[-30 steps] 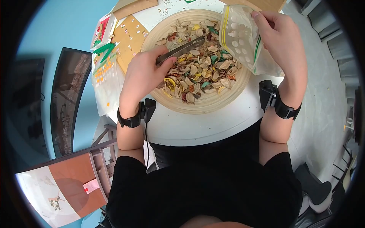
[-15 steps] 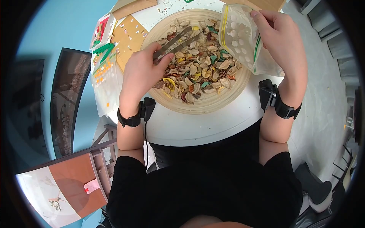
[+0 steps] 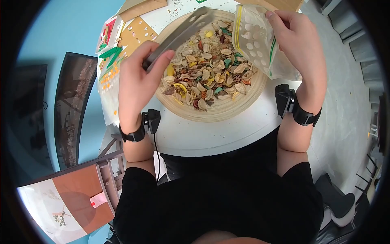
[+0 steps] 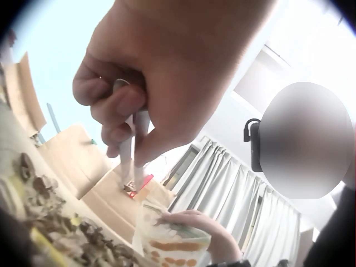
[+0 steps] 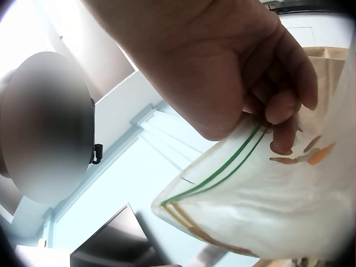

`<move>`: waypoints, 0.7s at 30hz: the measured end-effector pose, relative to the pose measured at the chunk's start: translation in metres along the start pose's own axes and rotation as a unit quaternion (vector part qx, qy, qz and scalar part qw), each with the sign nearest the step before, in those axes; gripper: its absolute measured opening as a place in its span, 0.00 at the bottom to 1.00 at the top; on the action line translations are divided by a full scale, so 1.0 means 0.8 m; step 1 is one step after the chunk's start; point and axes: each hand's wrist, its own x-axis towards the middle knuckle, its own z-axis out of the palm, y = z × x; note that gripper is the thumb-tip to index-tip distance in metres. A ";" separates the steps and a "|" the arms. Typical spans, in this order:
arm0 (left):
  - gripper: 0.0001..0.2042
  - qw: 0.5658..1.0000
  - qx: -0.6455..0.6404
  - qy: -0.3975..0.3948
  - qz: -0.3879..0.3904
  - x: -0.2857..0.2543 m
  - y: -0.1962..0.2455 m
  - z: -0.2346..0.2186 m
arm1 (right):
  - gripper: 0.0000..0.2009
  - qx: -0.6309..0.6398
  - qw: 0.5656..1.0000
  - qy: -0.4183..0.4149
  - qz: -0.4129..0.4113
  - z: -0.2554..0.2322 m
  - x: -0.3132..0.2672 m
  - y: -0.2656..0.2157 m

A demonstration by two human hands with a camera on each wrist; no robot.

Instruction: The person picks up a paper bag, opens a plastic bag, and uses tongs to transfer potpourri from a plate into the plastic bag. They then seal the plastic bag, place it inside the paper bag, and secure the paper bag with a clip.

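Observation:
In the head view my left hand (image 3: 140, 81) grips metal tongs (image 3: 176, 38), raised over the far left of a round wooden plate (image 3: 203, 117). Dried petals and plant pieces (image 3: 207, 77) cover the plate's middle. Whether the tong tips hold anything I cannot tell. At the plate's right side my right hand (image 3: 302, 46) pinches the upper edge of a clear, dotted zip bag (image 3: 254, 38). The right wrist view shows thumb and fingers of the right hand (image 5: 239, 83) at the bag's green-lined opening (image 5: 222, 169).
A second dotted bag (image 3: 109, 95), green clips (image 3: 110, 52), a red and white box (image 3: 109, 33) and brown paper (image 3: 138, 32) lie left of the plate. A brown paper bag (image 3: 142, 8) stands behind. Small crumbs dot the white table (image 3: 191, 140) at its far side.
My left hand has moved left, lifting the tongs up and away from the petals. Their arms spread apart, then came closer together. The right hand and its bag have barely shifted.

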 end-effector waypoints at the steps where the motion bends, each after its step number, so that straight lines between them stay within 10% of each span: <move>1: 0.09 1.000 -0.023 -0.001 0.012 -0.008 0.017 0.001 | 0.20 -0.003 1.000 -0.001 0.003 0.001 0.000 -0.001; 4: 0.09 0.996 -0.040 0.033 0.076 -0.020 0.027 0.026 | 0.20 0.004 1.000 0.005 0.001 0.003 -0.002 -0.002; 9: 0.15 0.997 -0.054 0.043 -0.025 0.002 0.001 0.005 | 0.21 0.032 0.999 0.009 0.012 -0.012 0.005 0.013; 15: 0.21 0.982 0.164 -0.006 -0.097 0.021 -0.039 0.012 | 0.21 0.051 0.998 0.002 0.023 -0.017 0.015 0.022; 21: 0.17 0.981 0.074 -0.148 -0.106 0.014 -0.021 0.016 | 0.20 0.052 0.999 0.002 0.012 -0.014 0.010 0.020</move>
